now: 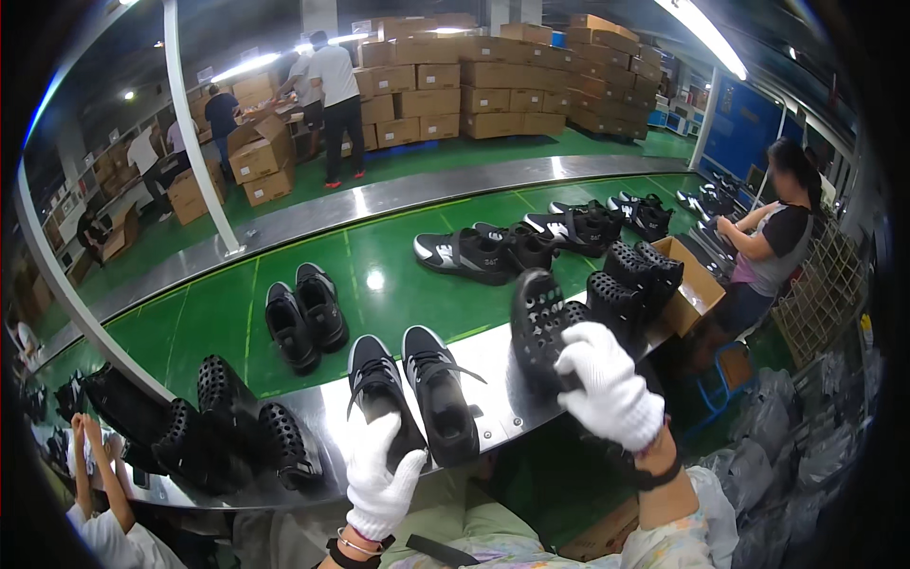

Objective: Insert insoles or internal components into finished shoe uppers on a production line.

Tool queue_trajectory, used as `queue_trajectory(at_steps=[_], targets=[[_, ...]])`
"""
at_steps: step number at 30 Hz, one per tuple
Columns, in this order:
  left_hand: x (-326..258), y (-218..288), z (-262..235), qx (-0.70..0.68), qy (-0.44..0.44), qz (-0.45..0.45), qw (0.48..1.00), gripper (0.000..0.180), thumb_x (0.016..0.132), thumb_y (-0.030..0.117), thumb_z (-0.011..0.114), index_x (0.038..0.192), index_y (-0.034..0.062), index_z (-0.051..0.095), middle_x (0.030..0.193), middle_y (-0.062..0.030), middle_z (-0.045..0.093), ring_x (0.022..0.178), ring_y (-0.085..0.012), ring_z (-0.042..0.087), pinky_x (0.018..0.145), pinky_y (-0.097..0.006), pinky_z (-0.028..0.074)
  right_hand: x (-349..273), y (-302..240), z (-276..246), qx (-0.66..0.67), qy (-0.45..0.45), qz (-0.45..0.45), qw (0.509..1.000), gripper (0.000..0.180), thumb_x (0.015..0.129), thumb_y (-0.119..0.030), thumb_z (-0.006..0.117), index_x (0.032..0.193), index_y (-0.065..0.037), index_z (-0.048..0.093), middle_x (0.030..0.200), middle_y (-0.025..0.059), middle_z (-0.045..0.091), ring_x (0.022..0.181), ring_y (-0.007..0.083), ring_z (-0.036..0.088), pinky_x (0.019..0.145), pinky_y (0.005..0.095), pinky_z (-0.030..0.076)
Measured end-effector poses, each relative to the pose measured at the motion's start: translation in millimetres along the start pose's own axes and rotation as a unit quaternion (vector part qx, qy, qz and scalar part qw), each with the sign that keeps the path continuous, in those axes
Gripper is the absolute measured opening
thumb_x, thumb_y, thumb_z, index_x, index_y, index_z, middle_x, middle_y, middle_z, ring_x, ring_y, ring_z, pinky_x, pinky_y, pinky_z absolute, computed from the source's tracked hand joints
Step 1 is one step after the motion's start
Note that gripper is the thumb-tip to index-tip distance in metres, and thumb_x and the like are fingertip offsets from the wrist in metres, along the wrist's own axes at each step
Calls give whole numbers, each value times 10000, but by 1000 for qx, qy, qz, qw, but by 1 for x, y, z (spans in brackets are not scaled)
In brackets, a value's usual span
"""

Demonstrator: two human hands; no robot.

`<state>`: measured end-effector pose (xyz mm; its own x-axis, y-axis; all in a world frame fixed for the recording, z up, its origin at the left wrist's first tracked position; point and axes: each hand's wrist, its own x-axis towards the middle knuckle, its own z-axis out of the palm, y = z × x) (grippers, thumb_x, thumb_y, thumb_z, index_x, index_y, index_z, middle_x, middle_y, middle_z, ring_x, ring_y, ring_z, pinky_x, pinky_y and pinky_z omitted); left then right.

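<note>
Side by side on the metal ledge point(508, 365) in front of me stand two black lace-up sneakers with pale edges, a left one point(377, 372) and a right one point(438, 403). My left hand point(381, 479), in a white knit glove, is at the left sneaker's heel, which lies between its fingers and thumb. White-gloved too, my right hand point(611, 384) is closed on a black perforated shoe form point(540, 318), held tilted above the ledge. Part of that form is hidden behind my fingers. More perforated forms point(616, 299) stand beside it on the right.
Several perforated forms point(225, 403) stand at the ledge's left. On the green conveyor belt point(370, 251) sit a black shoe pair point(305, 318) and more sneakers point(464, 256). An open carton point(690, 284) and a co-worker point(773, 228) are at right; another person's hands point(87, 427) show at lower left.
</note>
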<state>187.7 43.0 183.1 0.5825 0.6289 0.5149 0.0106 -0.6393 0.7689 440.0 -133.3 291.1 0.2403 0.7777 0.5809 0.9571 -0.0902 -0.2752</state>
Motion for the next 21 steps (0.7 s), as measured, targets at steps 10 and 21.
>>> queue_trajectory(at_steps=[10,21], targets=[[26,14,-13,-561,-47,-303,769,713,938,423,566,1425,-72,406,1274,-245,614,1167,-360,619,1028,-473,499,-15,-81,79,375,-125,-41,918,535,766,-183,824,1229,-29,607,1210,214,616,1108,374,620,976,404,501],[35,50,42,-303,70,-161,937,500,1003,163,557,1448,-7,402,1133,-38,577,979,-128,562,924,-289,476,-53,-86,102,394,52,208,894,594,719,-58,869,1236,4,583,1106,112,671,996,168,658,895,311,539]])
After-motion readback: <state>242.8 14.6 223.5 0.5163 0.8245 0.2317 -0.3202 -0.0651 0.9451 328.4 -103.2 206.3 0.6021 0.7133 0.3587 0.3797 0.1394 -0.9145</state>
